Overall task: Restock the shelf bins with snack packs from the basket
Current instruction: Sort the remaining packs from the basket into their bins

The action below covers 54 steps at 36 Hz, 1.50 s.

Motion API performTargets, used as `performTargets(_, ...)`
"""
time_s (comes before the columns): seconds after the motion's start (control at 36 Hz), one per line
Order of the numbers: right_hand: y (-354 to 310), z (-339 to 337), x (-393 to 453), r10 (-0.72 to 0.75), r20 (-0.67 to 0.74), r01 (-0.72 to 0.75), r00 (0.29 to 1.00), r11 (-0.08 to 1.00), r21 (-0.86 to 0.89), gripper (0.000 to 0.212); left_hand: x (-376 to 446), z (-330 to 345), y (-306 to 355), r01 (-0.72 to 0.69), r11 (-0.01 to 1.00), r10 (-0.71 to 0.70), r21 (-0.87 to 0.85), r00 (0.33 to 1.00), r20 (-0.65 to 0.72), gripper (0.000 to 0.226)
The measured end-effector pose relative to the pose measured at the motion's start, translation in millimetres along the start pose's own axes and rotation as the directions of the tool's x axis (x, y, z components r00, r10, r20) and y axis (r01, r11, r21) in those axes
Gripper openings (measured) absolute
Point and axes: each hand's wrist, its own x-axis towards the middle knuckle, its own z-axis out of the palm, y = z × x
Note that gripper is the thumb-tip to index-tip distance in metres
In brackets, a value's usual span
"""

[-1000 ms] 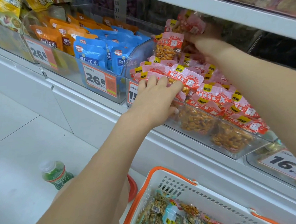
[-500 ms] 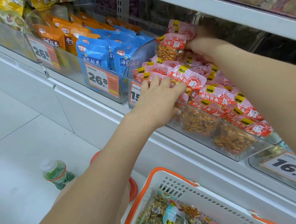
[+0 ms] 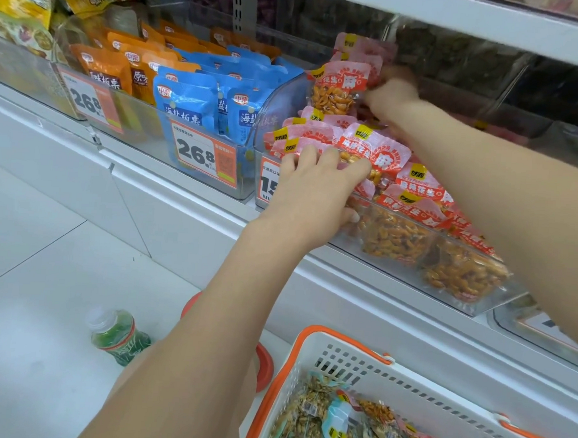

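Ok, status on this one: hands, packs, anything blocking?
Left hand gripping front peanut packs at bin edge. Right hand pinching upright pack at back. Nothing blocking.

White shelf [image 3: 186, 212] carries a row of clear bins: one of orange packs [image 3: 102, 67], one of blue packs [image 3: 186, 101], then the peanut bin [image 3: 472, 304] heaped with pink-topped peanut packs [image 3: 395, 232]; price tags front the bins. Pale tiled floor [image 3: 40, 271] below holds a green bottle [image 3: 118, 337], upright. White basket [image 3: 415, 392] with orange handles sits low right, snack packs inside; its support is out of view.
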Motion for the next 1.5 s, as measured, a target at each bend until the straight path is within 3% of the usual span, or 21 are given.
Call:
performTargets(0.17,2.9,-5.3,-10.3,-0.029,0.134,0.025,0.991,0.999,0.032,0.050,0.0,0.9,0.5,0.003,1.000,-0.003,-0.005,1.000,0.007,0.047)
performTargets(0.28,4.3,-19.7,-20.3,0.006,0.049,-0.006,0.999,1.000,0.012,0.057,-2.5,-0.8,2.5,0.040,0.999,-0.041,-0.029,0.998,-0.040,0.057)
performTargets(0.36,4.8,-45.2,-40.7,0.003,-0.036,-0.002,0.999,0.999,0.037,0.051,-9.2,-4.5,7.8,0.095,0.995,-0.099,-0.040,0.989,-0.111,0.065)
performTargets(0.44,9.8,-80.4,-91.5,-0.126,-0.095,0.140,0.988,0.976,0.166,0.040,-21.8,-5.1,16.2,0.122,0.992,-0.127,-0.036,0.960,-0.248,0.061)
performTargets(0.53,21.3,-114.1,-169.5,-0.316,-0.174,0.349,0.933,0.910,0.223,0.022,-34.5,4.1,32.2,0.120,0.992,-0.127,-0.043,0.890,-0.437,0.048)
performTargets(0.58,36.9,-128.5,-225.9,-0.379,-0.226,0.425,0.897,0.879,0.215,0.016,-43.6,17.5,50.5,0.068,0.994,-0.099,-0.082,0.880,-0.464,0.041)
performTargets(0.69,100.2,-125.6,-329.1,-0.385,-0.191,0.406,0.903,0.910,0.083,0.005,-78.9,69.8,91.0,-0.058,0.988,0.010,-0.144,0.949,-0.314,0.038)
performTargets(0.78,170.4,-103.3,-388.7,-0.250,0.035,0.250,0.968,0.968,-0.018,0.007,-113.9,111.7,118.7,-0.131,0.970,0.113,-0.203,0.988,-0.102,0.037)
performTargets(0.83,213.5,-93.3,-417.8,-0.011,0.247,0.035,0.969,0.995,-0.095,0.013,-133.8,139.4,132.5,-0.113,0.966,0.156,-0.233,0.973,0.173,0.033)
performTargets(0.89,255.6,-88.2,-440.1,0.246,0.427,-0.163,0.870,0.961,-0.223,0.025,-151.2,173.7,137.5,-0.079,0.972,0.165,-0.220,0.898,0.407,0.031)
performTargets(1.0,320.0,-84.3,-472.0,0.477,0.546,-0.256,0.688,0.864,-0.433,0.070,-194.3,227.5,139.4,0.078,0.975,0.095,-0.209,0.704,0.704,0.027)
performTargets(1.14,353.8,-69.4,-506.0,0.619,0.623,-0.389,0.479,0.786,-0.481,0.057,-230.3,271.1,148.4,0.213,0.953,0.073,-0.213,0.523,0.849,0.024)
performTargets(1.17,355.7,-64.3,-510.5,0.619,0.628,-0.391,0.471,0.785,-0.481,0.061,-232.6,277.4,152.5,0.249,0.941,0.081,-0.229,0.490,0.868,0.027)
performTargets(1.25,362.0,-50.5,-516.8,0.628,0.565,-0.396,0.535,0.777,-0.489,0.063,-233.8,290.0,167.7,0.317,0.908,0.153,-0.274,0.359,0.921,0.034)
performTargets(1.31,367.7,-42.8,-517.1,0.643,0.510,-0.427,0.571,0.764,-0.484,0.064,-235.2,294.1,177.9,0.314,0.909,0.209,-0.276,0.231,0.950,0.032)
performTargets(1.39,371.0,-37.4,-515.3,0.668,0.468,-0.469,0.578,0.742,-0.480,0.051,-245.2,299.1,186.4,0.309,0.913,0.273,-0.265,0.020,0.962,0.036)
performTargets(1.5,371.9,-35.8,-523.7,0.678,0.452,-0.438,0.579,0.727,-0.529,0.033,-258.2,304.6,185.9,0.355,0.911,0.287,-0.207,-0.189,0.939,0.055)
